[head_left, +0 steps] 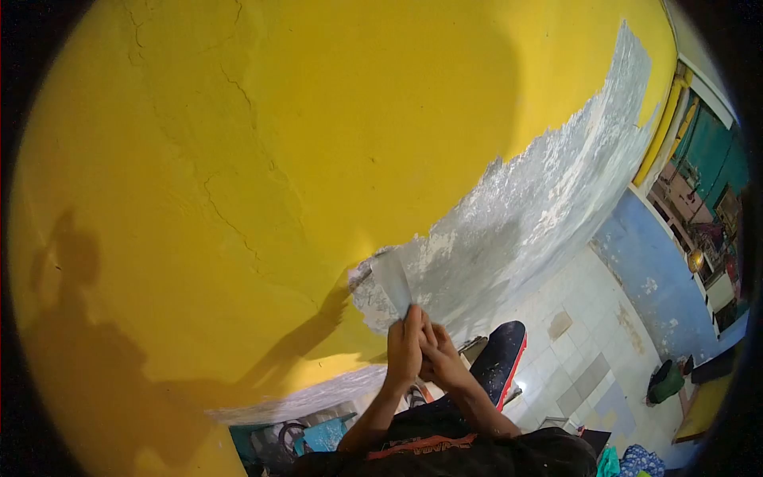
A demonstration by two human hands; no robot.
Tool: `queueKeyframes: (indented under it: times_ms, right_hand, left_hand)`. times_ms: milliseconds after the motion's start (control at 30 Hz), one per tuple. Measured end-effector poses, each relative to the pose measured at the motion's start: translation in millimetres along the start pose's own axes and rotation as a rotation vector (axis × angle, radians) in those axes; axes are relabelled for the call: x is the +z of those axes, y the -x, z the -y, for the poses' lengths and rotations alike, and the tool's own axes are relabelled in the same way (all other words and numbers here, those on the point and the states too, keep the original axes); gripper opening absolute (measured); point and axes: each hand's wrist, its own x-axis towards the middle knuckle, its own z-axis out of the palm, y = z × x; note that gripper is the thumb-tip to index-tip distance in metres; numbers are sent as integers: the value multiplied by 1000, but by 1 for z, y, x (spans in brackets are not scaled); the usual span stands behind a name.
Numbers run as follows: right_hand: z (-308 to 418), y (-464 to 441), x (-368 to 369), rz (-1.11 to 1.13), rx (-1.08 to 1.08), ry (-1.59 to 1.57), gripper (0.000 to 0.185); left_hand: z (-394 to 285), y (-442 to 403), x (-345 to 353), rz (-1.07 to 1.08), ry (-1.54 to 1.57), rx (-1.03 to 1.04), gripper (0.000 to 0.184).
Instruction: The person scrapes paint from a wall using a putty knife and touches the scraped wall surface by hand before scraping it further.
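Observation:
A metal scraper [392, 280] has its broad blade against the wall, at the left end of a grey scraped patch [477, 230]. My left hand [404, 350] is closed round its handle. Beside it and touching it, my right hand [442, 358] is closed too, also on the handle, which is mostly hidden by the fingers. Yellow paint [358, 103] with several cracks covers the wall above and left of the patch.
My dark shoe [501, 354] with a red sole edge is on the tiled floor [572, 342]. Bags and cloths [324, 436] lie at the wall's foot. A blue wall [648, 270], a yellow pipe [664, 131] and green objects [666, 383] are at the right.

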Motion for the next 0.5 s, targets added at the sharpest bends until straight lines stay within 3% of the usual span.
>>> queueKeyframes:
  times_ms: [33,67,167,200,300,333,367,433,500]
  right_hand:
    - [2,-7,-5,10,3,145,48]
    - [6,-9,-3,21,146,-249,48]
    - [12,-3,6,-159,215,-323,47]
    - [2,1,3,-125,168,42,52]
    - [-20,13,-5,-32,46,-43,58]
    - [-24,11,-9,11,-70,227,53]
    - [-14,4,-6,8,-63,224,53]
    - [6,-13,0,7,209,-259,47]
    - [3,-12,3,82,174,-354,42]
  left_hand:
    - [1,-8,-3,8,-36,-22,42]
    - [-7,-10,0,30,-28,-11,42]
    - [6,-8,-5,39,36,-51,42]
    - [4,-1,-5,36,62,-68,42]
    - [6,14,-6,40,0,-69,42]
    - [5,13,-7,54,-57,-34,42]
    - [2,5,-9,53,-57,-42,42]
    - [-4,-16,-12,69,-41,-42,42]
    - [-2,-16,-9,84,-64,-5,42]
